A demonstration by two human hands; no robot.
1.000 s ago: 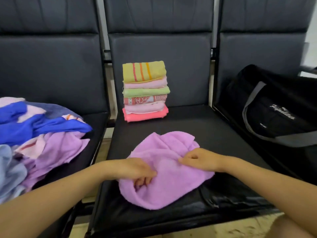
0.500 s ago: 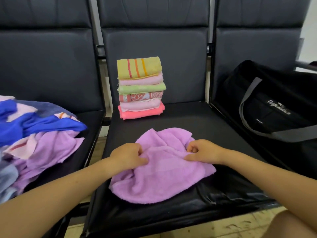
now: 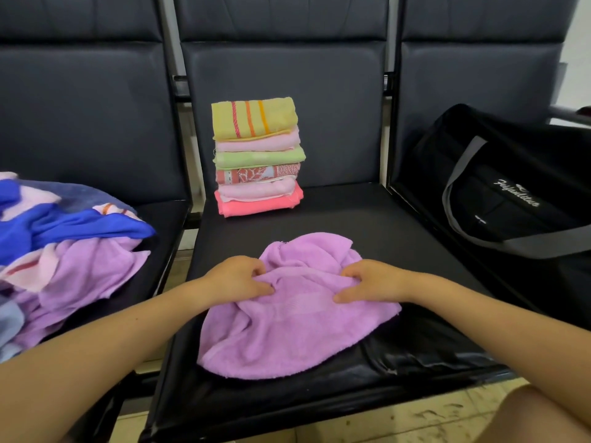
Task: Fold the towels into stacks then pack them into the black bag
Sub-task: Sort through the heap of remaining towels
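Note:
A crumpled purple towel (image 3: pixel 287 327) lies on the middle seat (image 3: pixel 367 225) in front of me. My left hand (image 3: pixel 238 278) pinches a fold of it at its left side. My right hand (image 3: pixel 371 281) grips the cloth at its right side, fingers curled into it. Behind it, against the backrest, stands a stack of several folded towels (image 3: pixel 257 156), yellow striped on top and coral pink at the bottom. The black bag (image 3: pixel 511 193) with grey straps rests on the right seat.
A heap of unfolded towels (image 3: pixel 64 251), blue, purple and pink, covers the left seat. Metal gaps separate the three dark seats. Tiled floor shows below the front edge, and my knee is at the bottom right.
Both hands have slid up the purple towel towards its far edge and bunched the cloth between them. The stack, heap and bag have stayed put.

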